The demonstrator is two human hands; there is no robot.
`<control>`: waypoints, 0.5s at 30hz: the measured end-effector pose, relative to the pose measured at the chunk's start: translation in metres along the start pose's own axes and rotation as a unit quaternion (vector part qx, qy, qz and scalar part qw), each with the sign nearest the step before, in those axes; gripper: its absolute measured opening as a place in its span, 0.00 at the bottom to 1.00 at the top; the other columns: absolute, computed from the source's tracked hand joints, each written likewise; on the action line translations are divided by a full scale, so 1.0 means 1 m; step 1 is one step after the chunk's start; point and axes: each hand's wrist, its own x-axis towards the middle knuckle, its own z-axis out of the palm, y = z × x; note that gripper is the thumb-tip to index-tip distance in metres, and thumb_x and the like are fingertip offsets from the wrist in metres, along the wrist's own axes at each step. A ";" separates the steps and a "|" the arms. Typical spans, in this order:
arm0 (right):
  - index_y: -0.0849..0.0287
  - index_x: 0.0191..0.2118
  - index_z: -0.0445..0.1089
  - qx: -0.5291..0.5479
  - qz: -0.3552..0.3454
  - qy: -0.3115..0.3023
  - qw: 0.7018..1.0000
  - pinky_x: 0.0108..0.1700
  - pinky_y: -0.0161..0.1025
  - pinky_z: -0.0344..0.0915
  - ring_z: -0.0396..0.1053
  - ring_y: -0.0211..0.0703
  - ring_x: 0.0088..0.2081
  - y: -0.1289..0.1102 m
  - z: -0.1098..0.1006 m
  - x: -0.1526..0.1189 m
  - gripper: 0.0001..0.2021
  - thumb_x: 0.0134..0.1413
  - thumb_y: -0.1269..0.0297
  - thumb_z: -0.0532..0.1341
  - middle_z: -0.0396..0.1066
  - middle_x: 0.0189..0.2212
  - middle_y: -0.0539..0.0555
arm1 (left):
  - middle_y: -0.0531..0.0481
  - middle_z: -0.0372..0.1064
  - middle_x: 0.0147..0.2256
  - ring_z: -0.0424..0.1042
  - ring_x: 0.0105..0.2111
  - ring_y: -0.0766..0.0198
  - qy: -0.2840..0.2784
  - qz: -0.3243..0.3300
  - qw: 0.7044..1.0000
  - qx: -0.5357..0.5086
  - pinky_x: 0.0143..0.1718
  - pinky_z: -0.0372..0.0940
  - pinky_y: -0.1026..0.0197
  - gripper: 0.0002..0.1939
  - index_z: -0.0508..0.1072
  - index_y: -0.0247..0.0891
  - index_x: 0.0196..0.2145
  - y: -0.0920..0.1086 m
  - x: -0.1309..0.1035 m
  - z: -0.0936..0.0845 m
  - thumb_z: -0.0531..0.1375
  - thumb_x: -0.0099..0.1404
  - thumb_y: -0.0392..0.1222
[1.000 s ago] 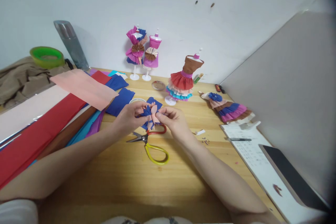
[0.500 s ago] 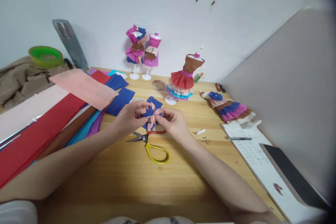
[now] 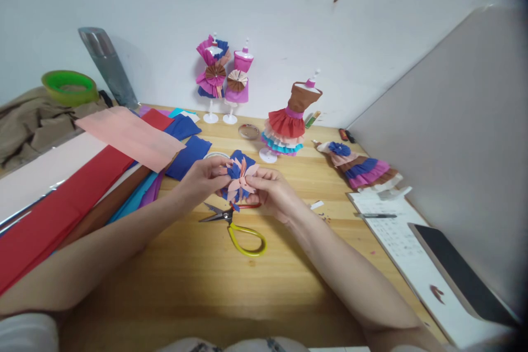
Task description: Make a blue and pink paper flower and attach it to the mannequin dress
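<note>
A paper flower with peach and blue petals is held up between my two hands. My left hand pinches its left side, fingers closed on the petals. From the right, my right hand grips it with the thumb near the flower's middle. Just below lie scissors with one yellow and one red handle, blades spread and pointing left. Behind the flower, a piece of blue crepe paper rests on the table, partly hidden.
Folded crepe paper strips cover the left side. Small mannequins in paper dresses stand along the wall. Another paper dress lies at right, near a whiteboard with a pen and a dark tablet-like slab. A bottle and green tape stand back left.
The flower has been turned and its petals spread, so more peach petals face me. Both hands keep hold of it, and my right fingers have shifted beneath it.
</note>
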 end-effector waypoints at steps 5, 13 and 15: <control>0.62 0.22 0.71 -0.034 -0.035 0.025 0.998 0.21 0.27 0.65 0.66 0.29 0.18 0.002 0.003 -0.001 0.15 0.32 0.58 0.74 0.70 0.18 0.46 | 0.55 0.66 0.22 0.66 0.21 0.70 -0.023 -0.004 1.000 0.017 0.23 0.62 0.68 0.13 0.71 0.34 0.33 0.003 -0.002 -0.001 0.62 0.56 0.47; 0.61 0.25 0.72 0.001 -0.023 0.004 1.000 0.22 0.31 0.67 0.66 0.34 0.19 0.003 0.001 -0.001 0.19 0.34 0.49 0.72 0.70 0.19 0.48 | 0.58 0.65 0.19 0.64 0.19 0.71 0.026 0.020 0.998 0.062 0.21 0.58 0.68 0.17 0.73 0.34 0.37 -0.006 0.003 0.000 0.66 0.47 0.37; 0.60 0.26 0.72 -0.017 -0.044 -0.003 0.999 0.24 0.33 0.68 0.68 0.36 0.21 0.003 0.001 -0.001 0.21 0.35 0.45 0.71 0.70 0.20 0.49 | 0.59 0.64 0.20 0.63 0.19 0.72 0.038 0.034 0.997 0.065 0.22 0.58 0.68 0.17 0.73 0.34 0.35 -0.006 0.002 0.000 0.67 0.45 0.37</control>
